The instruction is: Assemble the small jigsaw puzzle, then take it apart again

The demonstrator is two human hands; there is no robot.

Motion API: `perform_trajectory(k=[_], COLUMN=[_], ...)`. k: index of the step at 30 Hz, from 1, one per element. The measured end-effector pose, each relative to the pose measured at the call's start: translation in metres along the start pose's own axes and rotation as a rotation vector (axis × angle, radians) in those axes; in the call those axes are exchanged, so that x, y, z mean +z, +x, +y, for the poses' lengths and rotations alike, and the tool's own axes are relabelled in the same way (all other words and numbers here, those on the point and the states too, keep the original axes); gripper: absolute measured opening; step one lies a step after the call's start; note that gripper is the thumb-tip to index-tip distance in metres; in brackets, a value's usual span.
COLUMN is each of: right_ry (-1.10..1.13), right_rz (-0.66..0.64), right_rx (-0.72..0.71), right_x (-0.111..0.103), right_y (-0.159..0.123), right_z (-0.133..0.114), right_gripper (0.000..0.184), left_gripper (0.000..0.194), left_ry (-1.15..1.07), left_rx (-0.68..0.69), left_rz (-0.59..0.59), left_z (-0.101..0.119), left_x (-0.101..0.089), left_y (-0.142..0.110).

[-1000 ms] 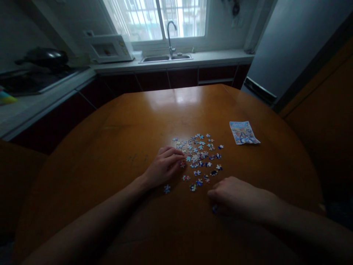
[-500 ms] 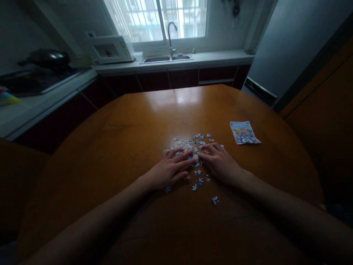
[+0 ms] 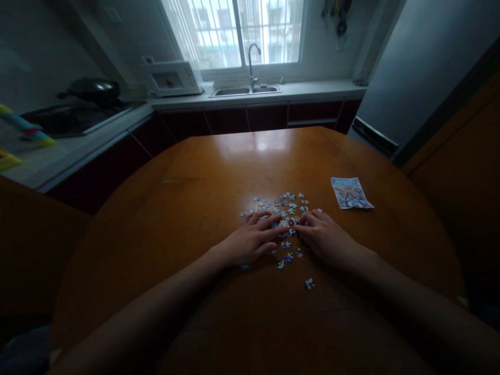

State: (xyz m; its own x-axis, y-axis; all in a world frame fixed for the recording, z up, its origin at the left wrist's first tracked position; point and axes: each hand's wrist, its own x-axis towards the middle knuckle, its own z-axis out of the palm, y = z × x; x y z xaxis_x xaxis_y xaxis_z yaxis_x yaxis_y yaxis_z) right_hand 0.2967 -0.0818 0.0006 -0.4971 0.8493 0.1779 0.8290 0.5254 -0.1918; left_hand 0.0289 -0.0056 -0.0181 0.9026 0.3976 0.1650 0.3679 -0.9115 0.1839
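Small jigsaw puzzle pieces, mostly pale blue and white, lie scattered in a loose patch on the wooden table. My left hand rests palm down over the left side of the patch, its fingers spread and hiding some pieces. Across from it, my right hand has its fingers curled in at the right edge of the pieces. Whether a piece sits between those fingertips is hidden. Nearer to me lie a dark blue piece, a yellowish piece and a lone piece.
A creased printed picture sheet lies to the right of the pieces. Beyond the table stand a counter with a sink, a microwave, and a pan on the stove. A grey fridge rises at the right.
The view has shifted, so everything sits slightly further right and lower. My right hand's fingers have drawn in and moved a little away from the left hand, which keeps its spread pose.
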Motion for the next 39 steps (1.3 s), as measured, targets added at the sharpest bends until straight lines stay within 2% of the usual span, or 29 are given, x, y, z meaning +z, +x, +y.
perform_trajectory(k=[9, 19, 25, 29, 35, 39], right_ry=[0.127, 0.239, 0.254, 0.252, 0.151, 0.088], right_rz=[0.087, 0.186, 0.231, 0.219, 0.065, 0.03], right_rx=[0.091, 0.1, 0.111, 0.147, 0.028, 0.073], right_x=[-0.005, -0.009, -0.01, -0.005, 0.004, 0.004], right_y=[0.003, 0.001, 0.0, 0.003, 0.005, 0.001], right_z=[0.005, 0.008, 0.015, 0.02, 0.018, 0.021], right_gripper=[0.022, 0.018, 0.018, 0.018, 0.029, 0.039], left_gripper=[0.051, 0.038, 0.031, 0.026, 0.032, 0.031], left_ry=[-0.05, -0.418, -0.389, -0.423, -0.452, -0.443], left_rx=[0.037, 0.107, 0.203, 0.223, 0.215, 0.206], left_rz=[-0.045, 0.074, 0.035, 0.032, 0.137, 0.146], left_z=[0.001, -0.01, -0.01, -0.009, -0.012, -0.012], left_x=[-0.005, -0.017, -0.025, -0.024, -0.021, -0.019], left_y=[0.002, -0.007, -0.014, -0.014, -0.012, -0.011])
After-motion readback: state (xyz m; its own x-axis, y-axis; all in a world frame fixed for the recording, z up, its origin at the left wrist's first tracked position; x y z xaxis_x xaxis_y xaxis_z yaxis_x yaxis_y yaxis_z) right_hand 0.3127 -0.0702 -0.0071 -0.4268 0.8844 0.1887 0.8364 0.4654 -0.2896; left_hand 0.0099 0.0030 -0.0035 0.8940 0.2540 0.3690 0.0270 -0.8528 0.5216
